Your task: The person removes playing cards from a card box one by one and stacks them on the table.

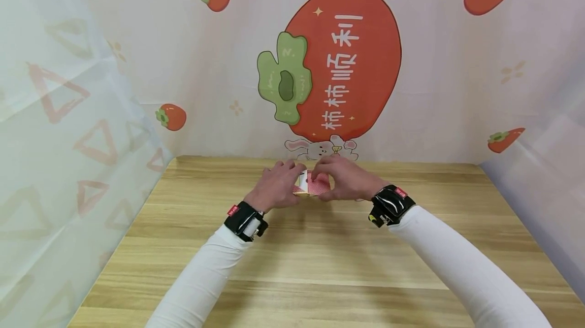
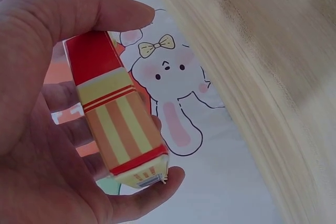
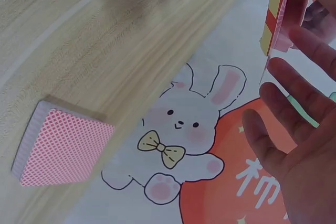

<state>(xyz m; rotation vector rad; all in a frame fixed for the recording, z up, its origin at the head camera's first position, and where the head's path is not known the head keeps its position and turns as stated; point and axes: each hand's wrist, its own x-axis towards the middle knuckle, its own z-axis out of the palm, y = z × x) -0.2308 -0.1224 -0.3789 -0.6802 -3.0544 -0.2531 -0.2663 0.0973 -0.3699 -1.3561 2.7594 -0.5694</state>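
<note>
Between both hands, a playing-card box (image 1: 318, 186) is held above the table's far side. Its red-patterned face and a white ace panel show from above, its striped yellow-and-orange side (image 2: 123, 129) in the left wrist view. My left hand (image 1: 276, 186) grips it, thumb on one end and fingers round the other. With thumb and index finger my right hand (image 1: 349, 178) pinches the box's right end; its other fingers (image 3: 286, 114) extend loosely. A deck of cards (image 3: 65, 148) with red patterned backs lies on the table by the right hand, mostly hidden in the head view.
The wooden table (image 1: 320, 257) ends just beyond the hands at a cloth backdrop (image 1: 434, 89) printed with persimmons and a rabbit. Cloth walls (image 1: 59, 140) flank the table. Black camera straps (image 1: 244, 221) circle both wrists over white sleeves.
</note>
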